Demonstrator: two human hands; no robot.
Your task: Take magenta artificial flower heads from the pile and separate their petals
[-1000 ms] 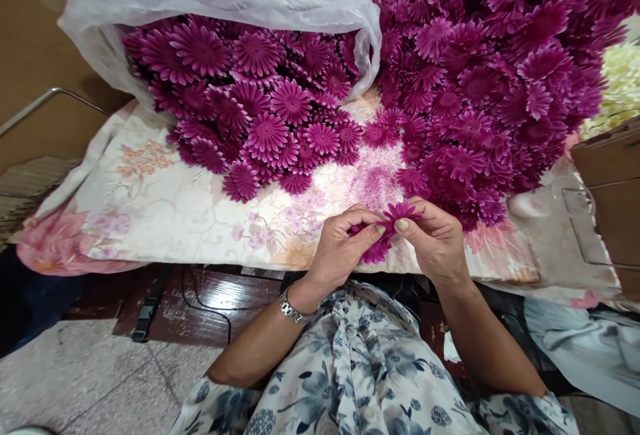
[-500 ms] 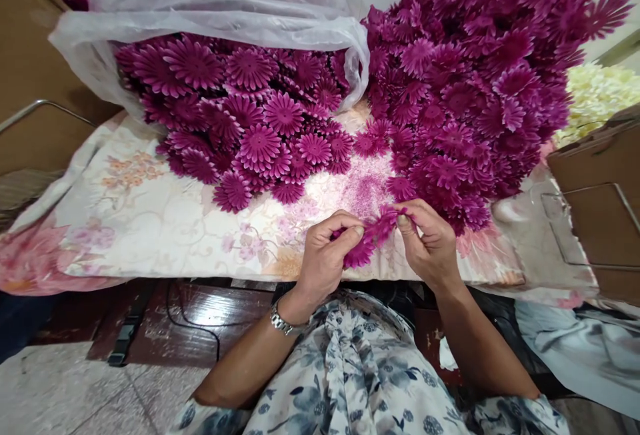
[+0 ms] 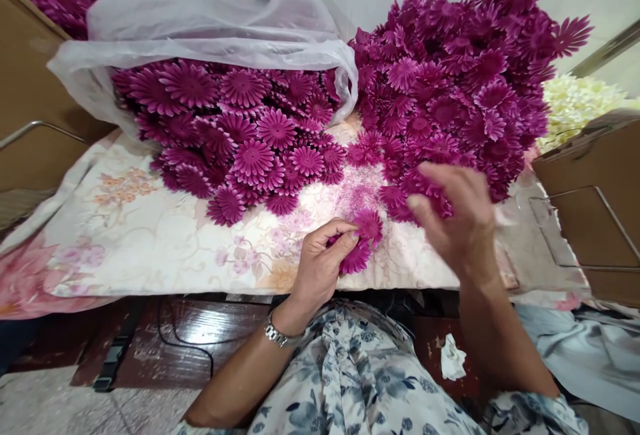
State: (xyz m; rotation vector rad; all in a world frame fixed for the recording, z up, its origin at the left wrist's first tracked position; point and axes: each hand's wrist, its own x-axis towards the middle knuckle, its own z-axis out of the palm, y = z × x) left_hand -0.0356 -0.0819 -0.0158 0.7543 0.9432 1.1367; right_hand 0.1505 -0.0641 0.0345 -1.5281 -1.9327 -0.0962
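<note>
Pinched between the thumb and forefinger of my left hand [image 3: 323, 258] are a few magenta artificial flower heads [image 3: 367, 231], layered and fanned out over the cloth's front part. My right hand [image 3: 457, 218] is raised in front of the right-hand pile of magenta flower heads [image 3: 460, 88]. It is blurred by motion, but its thumb and forefinger stand apart with nothing visible between them. To the left, more flower heads [image 3: 255, 158] spill out of a clear plastic bag [image 3: 210, 51] onto the table. Purple specks dust the cloth between the two piles.
A floral tablecloth [image 3: 150, 241] covers the table. Cardboard boxes with wire handles stand at the left [image 3: 45, 81] and right [image 3: 595, 201]. Pale yellow flowers [image 3: 580, 105] show behind the right box. A crumpled white tissue [image 3: 453, 357] lies below the table edge.
My right hand has let go of the flower heads, moved right toward the right pile and spread its fingers. My left hand keeps its hold. The view has shifted slightly.
</note>
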